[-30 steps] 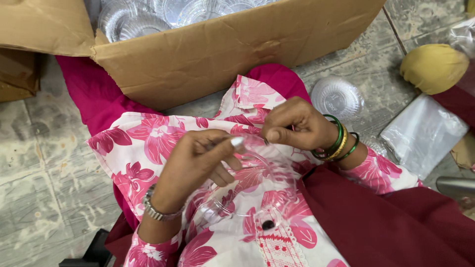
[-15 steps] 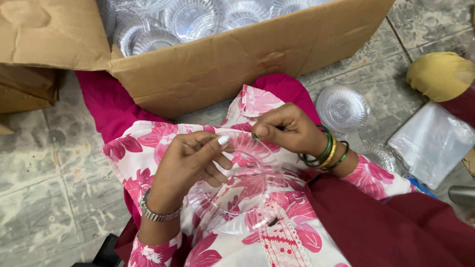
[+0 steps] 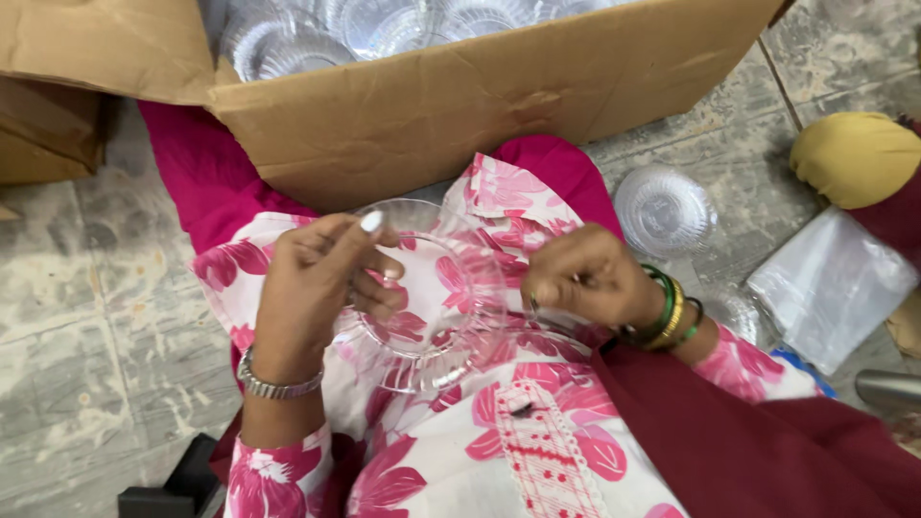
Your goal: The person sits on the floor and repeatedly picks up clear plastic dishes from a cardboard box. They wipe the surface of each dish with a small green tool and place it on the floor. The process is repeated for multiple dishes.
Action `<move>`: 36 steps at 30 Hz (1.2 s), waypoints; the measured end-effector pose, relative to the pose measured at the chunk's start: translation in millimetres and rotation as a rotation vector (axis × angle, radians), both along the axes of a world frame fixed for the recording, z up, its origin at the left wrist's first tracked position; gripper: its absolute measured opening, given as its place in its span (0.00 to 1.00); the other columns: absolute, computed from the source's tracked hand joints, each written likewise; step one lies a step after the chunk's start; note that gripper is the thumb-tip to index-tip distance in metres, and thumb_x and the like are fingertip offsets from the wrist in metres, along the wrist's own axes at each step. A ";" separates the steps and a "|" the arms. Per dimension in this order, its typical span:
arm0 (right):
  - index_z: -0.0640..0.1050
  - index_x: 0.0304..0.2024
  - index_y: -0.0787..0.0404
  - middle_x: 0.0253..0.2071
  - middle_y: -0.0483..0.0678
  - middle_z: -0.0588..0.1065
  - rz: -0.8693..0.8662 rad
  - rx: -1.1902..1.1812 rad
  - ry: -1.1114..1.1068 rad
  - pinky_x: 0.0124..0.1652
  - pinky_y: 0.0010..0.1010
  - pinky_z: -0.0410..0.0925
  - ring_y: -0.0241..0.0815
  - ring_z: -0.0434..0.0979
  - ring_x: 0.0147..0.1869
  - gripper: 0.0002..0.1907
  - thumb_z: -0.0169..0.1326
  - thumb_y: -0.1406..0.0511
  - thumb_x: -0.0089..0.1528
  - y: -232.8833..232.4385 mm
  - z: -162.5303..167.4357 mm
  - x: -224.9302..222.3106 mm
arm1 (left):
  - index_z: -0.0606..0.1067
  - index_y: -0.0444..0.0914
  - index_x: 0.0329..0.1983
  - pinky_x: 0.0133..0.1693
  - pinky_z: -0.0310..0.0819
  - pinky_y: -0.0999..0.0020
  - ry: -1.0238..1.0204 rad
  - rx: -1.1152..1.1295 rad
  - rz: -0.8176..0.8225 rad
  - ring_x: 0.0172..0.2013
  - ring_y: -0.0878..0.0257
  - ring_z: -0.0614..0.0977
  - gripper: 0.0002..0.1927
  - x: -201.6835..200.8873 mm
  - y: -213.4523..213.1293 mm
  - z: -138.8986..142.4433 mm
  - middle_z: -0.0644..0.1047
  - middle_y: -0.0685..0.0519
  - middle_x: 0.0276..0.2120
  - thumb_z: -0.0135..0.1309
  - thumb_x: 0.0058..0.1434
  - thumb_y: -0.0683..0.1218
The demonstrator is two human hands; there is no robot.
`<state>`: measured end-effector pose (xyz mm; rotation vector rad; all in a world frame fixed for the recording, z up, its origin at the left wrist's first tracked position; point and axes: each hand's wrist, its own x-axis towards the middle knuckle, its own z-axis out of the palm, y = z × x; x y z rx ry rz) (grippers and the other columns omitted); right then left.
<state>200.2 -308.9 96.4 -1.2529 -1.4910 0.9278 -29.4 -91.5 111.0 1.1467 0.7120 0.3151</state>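
Clear plastic is what both hands are working with: a see-through round plate with a ribbed rim is sitting over the person's lap, against pink-flowered white cloth. The left hand is gripping the plate at its left edge, thumb lying over the rim on top and fingers curling underneath, so they are showing through the plastic. The right hand is closing in a pinch at the plate's right edge; whether it is pinching the rim itself or a thin clear film beside it is too hard to tell. A metal wristband is circling the left wrist, and green and gold bangles are sitting on the right one. Just beyond the hands an open cardboard box is standing on the stone floor, holding stacks of more clear plates. To the right, on the floor, another clear round plate is lying apart from the hands, with a clear plastic bag near it and a mustard-yellow bundle further up.
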 end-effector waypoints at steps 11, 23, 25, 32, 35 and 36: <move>0.80 0.35 0.68 0.25 0.41 0.70 -0.348 -0.067 0.128 0.29 0.23 0.59 0.27 0.65 0.29 0.19 0.53 0.59 0.72 36.0 -13.6 -3.1 | 0.78 0.30 0.42 0.20 0.78 0.70 -0.118 0.009 -0.037 0.20 0.60 0.83 0.16 15.9 1.8 -19.4 0.83 0.45 0.28 0.51 0.69 0.49; 0.81 0.45 0.69 0.30 0.38 0.72 -0.429 0.039 0.267 0.33 0.17 0.59 0.24 0.66 0.32 0.18 0.60 0.57 0.69 27.7 -19.1 -5.0 | 0.77 0.33 0.42 0.20 0.80 0.69 -0.238 0.103 0.356 0.20 0.62 0.83 0.17 14.7 17.5 -15.5 0.81 0.46 0.28 0.53 0.71 0.53; 0.80 0.50 0.68 0.35 0.38 0.72 -0.510 -0.006 0.312 0.34 0.17 0.59 0.25 0.66 0.34 0.16 0.64 0.62 0.67 33.1 -14.9 -10.5 | 0.77 0.32 0.43 0.21 0.81 0.69 -0.253 0.126 0.368 0.21 0.61 0.84 0.17 17.6 9.6 -14.1 0.82 0.46 0.30 0.52 0.71 0.53; 0.81 0.47 0.67 0.41 0.45 0.81 -0.597 -0.046 0.089 0.45 0.23 0.75 0.31 0.80 0.43 0.08 0.62 0.70 0.66 32.5 -10.0 -14.5 | 0.73 0.31 0.56 0.34 0.85 0.67 -0.298 0.201 0.250 0.33 0.60 0.85 0.14 22.9 -17.0 -4.2 0.81 0.45 0.40 0.48 0.76 0.47; 0.81 0.48 0.66 0.41 0.45 0.80 -0.736 0.108 0.159 0.45 0.25 0.74 0.32 0.79 0.43 0.07 0.62 0.70 0.68 11.6 -37.7 21.4 | 0.64 0.36 0.67 0.43 0.83 0.69 -0.232 0.179 0.134 0.42 0.61 0.83 0.21 22.8 -27.0 2.2 0.75 0.47 0.53 0.48 0.72 0.42; 0.81 0.47 0.67 0.42 0.45 0.80 -0.856 0.168 0.123 0.45 0.25 0.74 0.32 0.78 0.43 0.06 0.61 0.72 0.68 -2.6 -48.6 44.2 | 0.61 0.38 0.67 0.44 0.83 0.69 -0.180 0.248 0.128 0.45 0.61 0.83 0.24 22.4 -28.1 3.4 0.73 0.48 0.55 0.48 0.68 0.40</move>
